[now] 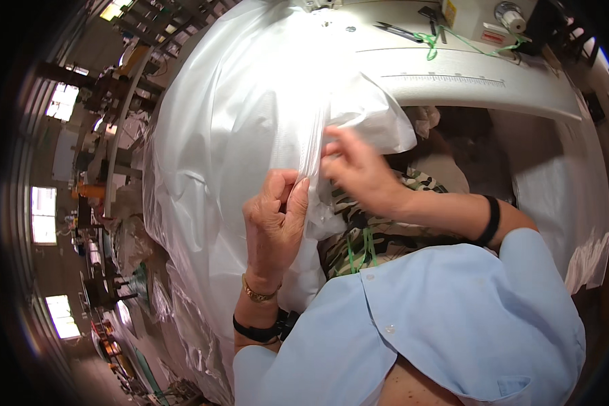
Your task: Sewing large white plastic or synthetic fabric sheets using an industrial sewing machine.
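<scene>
A large sheet of thin white plastic-like fabric [233, 145] spreads over the worktable and hangs down on the left. My left hand [275, 220] pinches its gathered, layered edge between thumb and fingers. That pleated strip [311, 145] runs up from my fingertips toward the metal foot of a sewing machine [321, 5] at the top. Just right of the strip is my right hand [362, 172], its fingers bent and smeared by motion. Whether they grip the fabric is unclear. A loose fabric corner [386, 128] lies beyond it.
Dark thread snips [398, 31] with green cord [430, 46] rest on the machine table. A ruler scale [446, 78] runs along the table near its front edge. The machine body [480, 24] with a knob stands at top right. Racks and spools line the left.
</scene>
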The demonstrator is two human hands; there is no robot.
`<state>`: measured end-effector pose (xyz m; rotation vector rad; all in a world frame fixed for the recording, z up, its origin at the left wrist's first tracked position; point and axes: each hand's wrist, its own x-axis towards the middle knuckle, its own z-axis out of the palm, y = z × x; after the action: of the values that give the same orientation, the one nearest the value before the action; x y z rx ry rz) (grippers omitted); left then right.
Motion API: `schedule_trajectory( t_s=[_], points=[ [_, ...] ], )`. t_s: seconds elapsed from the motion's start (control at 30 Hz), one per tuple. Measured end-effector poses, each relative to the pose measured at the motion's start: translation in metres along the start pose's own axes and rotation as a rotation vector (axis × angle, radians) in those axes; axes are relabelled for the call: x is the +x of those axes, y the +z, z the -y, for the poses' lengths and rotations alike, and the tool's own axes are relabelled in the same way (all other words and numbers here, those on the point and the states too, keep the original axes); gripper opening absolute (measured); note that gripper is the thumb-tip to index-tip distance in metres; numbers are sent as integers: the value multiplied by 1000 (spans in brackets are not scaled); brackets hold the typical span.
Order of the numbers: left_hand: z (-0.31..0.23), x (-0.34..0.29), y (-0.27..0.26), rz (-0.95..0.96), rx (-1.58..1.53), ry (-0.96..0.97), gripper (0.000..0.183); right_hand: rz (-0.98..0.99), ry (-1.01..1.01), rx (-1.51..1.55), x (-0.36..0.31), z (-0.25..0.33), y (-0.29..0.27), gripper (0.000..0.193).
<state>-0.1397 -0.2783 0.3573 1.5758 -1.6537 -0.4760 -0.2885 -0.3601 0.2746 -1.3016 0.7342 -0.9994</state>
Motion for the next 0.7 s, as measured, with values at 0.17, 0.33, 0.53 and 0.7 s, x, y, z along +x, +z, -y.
schedule_trajectory(
  t_s=[0.17, 0.33, 0.53, 0.7],
  points=[
    [-12, 12, 0, 98, -310, -130, 11, 593, -475, -440, 1, -16, 42, 15],
    [3, 6, 12, 119, -543, -227, 11, 691, -225, -449, -13, -22, -19, 17],
    [12, 1, 19, 62, -757, -262, 10, 71, 663, 238, -38, -30, -87, 51],
    [9, 2, 22, 59, -844, -294, 9, -156, 357, 499, -39, -34, -79, 41]
  ],
)
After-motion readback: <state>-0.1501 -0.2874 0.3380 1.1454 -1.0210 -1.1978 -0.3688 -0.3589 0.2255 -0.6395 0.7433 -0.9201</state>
